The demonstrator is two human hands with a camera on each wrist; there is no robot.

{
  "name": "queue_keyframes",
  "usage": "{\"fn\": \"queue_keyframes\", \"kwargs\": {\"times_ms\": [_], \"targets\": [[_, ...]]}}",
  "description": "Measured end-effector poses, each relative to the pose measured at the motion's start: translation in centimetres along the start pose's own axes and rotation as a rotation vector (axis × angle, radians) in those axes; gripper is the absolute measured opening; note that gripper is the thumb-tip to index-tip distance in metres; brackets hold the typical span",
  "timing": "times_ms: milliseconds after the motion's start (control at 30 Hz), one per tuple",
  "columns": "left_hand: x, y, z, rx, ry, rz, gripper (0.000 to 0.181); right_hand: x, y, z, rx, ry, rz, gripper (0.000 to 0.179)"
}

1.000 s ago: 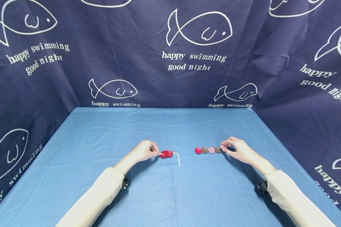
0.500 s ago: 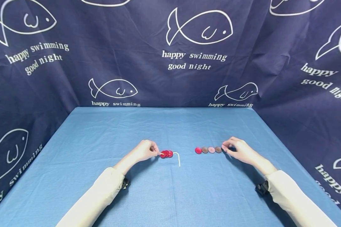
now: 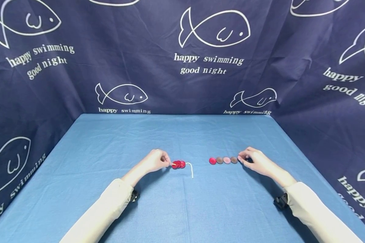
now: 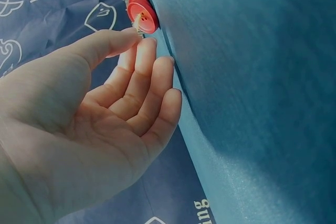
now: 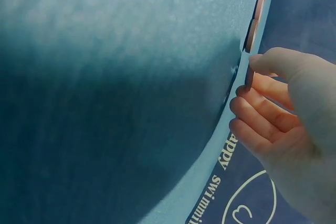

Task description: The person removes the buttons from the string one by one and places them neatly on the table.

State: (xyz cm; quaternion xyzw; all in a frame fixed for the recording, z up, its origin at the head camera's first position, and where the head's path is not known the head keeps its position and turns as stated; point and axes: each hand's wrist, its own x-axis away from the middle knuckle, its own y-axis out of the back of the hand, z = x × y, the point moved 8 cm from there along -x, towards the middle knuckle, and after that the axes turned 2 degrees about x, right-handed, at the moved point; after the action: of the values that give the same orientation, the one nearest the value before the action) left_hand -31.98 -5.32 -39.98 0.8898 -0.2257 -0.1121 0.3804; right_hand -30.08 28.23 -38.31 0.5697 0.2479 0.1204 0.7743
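My left hand [image 3: 156,161] pinches the short end of a white cord [image 3: 192,170] between thumb and fingertips. Several red buttons [image 3: 178,164] are threaded on that cord and overlap one another just right of the fingers. Beyond them the cord bends toward me on the cloth. In the left wrist view, the cord end comes out through a hole of the nearest red button [image 4: 149,20]. My right hand [image 3: 258,162] holds a pink button [image 3: 240,158] by its edge with thumb and fingers, at the right end of a row of buttons. Fingers partly hide this button.
Left of the right hand, the row runs along the cloth: a red button [image 3: 212,161], a brown button [image 3: 219,160], a pink button [image 3: 226,160] and another brown button [image 3: 234,160]. A blue cloth [image 3: 182,209] covers the table. Dark blue fish-print curtains [image 3: 158,67] surround it.
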Motion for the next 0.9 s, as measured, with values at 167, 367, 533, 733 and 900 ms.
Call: {"fn": "queue_keyframes", "kwargs": {"times_ms": [167, 367, 533, 733, 900], "targets": [[-0.04, 0.1, -0.2, -0.006, -0.017, -0.004, 0.006, -0.11, -0.11, -0.2, 0.02, -0.002, 0.001, 0.014], [-0.04, 0.13, -0.3, -0.014, -0.029, -0.006, 0.007, -0.13, -0.27, -0.27, 0.025, 0.0, 0.011, 0.014], [-0.01, 0.01, -0.26, -0.007, -0.019, -0.002, 0.007, -0.05, -0.39, -0.22, 0.036, -0.001, 0.02, 0.015], [0.03, -0.03, -0.26, 0.003, -0.012, 0.0, 0.006, 0.08, -0.55, -0.09, 0.03, -0.007, 0.043, 0.016], [0.11, 0.02, -0.28, 0.001, -0.013, -0.002, 0.007, 0.05, -0.5, 0.16, 0.032, 0.003, 0.035, 0.016]]}}
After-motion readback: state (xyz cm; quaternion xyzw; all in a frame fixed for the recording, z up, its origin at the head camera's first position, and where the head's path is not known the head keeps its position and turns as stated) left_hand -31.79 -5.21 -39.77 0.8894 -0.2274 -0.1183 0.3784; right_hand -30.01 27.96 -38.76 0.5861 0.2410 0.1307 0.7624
